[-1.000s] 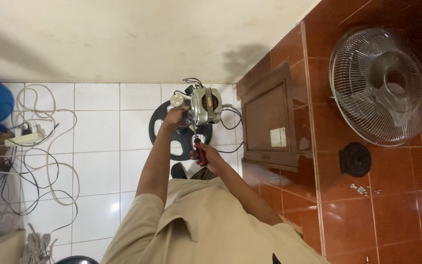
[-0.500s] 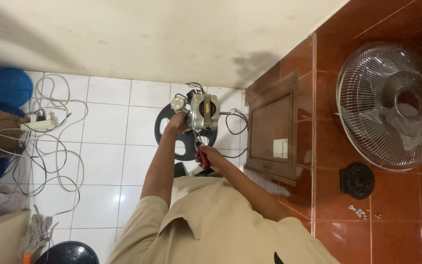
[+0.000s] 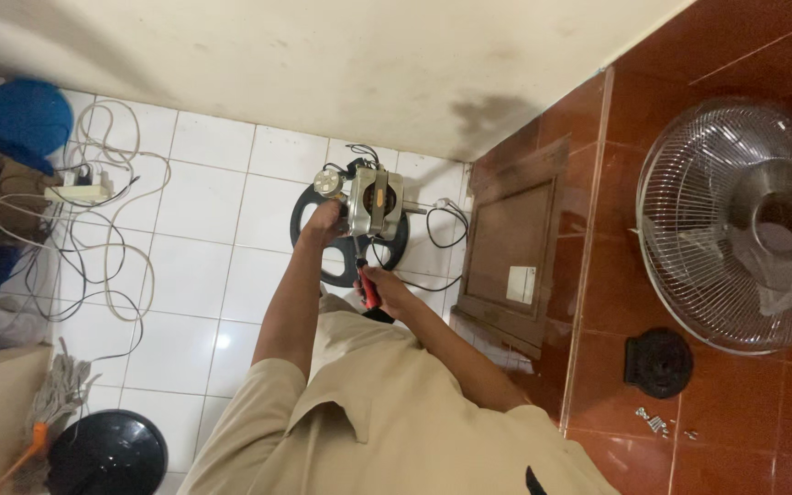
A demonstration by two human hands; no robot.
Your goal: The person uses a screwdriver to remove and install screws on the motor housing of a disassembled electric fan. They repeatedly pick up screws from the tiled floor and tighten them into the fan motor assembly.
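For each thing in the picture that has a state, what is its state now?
left hand: gripping the motor
right hand: closed on the red-handled tool
motor: bare, held up, wires hanging
red-handled tool: tip toward the motor
fan grille: detached, lying on the floor
screws: loose on the floor

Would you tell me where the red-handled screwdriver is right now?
In the head view, centre frame: the red-handled screwdriver is gripped in the right hand, just below the metal motor.
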